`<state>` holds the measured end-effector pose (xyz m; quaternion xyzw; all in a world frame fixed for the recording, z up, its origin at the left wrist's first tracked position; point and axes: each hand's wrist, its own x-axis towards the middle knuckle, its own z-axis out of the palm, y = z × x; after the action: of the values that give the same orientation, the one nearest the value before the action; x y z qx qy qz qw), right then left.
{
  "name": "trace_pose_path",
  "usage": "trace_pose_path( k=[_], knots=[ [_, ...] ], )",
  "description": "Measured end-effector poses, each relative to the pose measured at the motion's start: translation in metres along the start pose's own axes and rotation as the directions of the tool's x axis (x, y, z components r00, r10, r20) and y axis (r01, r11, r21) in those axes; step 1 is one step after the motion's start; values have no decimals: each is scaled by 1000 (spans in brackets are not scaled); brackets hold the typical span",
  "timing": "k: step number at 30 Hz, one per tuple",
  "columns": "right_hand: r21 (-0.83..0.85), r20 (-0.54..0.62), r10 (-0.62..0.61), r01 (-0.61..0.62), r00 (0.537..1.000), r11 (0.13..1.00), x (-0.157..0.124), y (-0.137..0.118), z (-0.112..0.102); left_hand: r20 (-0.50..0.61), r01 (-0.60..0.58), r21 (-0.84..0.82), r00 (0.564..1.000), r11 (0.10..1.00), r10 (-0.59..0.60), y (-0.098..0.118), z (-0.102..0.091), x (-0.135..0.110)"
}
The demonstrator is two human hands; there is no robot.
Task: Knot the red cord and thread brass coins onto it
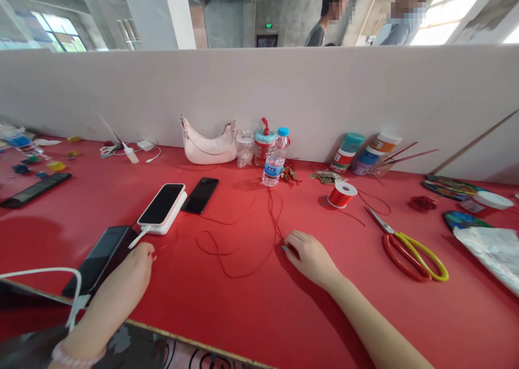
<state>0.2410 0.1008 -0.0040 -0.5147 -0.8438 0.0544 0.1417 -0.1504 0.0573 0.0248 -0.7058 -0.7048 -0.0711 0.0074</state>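
While right hand (306, 255) lay half-curled by red cord (239, 277), I couldn't tell grip there or in left hand (135, 269); cord needed slack.

Pale handbag (208, 148) before white partition (344, 87)

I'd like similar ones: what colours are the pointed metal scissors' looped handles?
One red looped handle, one yellow looped handle; seen best in the head view.
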Motion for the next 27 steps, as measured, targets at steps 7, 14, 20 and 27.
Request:
trace_pose_path(
  k=[7,14,20,27],
  knots=[
    [139,45,-230,222,972,965,-2,-22,-6,-17,-22,-824,1000,566,14,55,-40,36],
    [117,1,-126,125,992,985,2,-23,-1,-33,-51,-998,945,46,325,143,-36,68],
    [-30,-129,188,-193,974,981,2,-4,6,-23,-84,-985,931,152,365,191,21,82],
    [-148,-14,292,-291,956,945,5,-4,9,-139,-331,-760,924,559,357,182,52,79]
  ],
)
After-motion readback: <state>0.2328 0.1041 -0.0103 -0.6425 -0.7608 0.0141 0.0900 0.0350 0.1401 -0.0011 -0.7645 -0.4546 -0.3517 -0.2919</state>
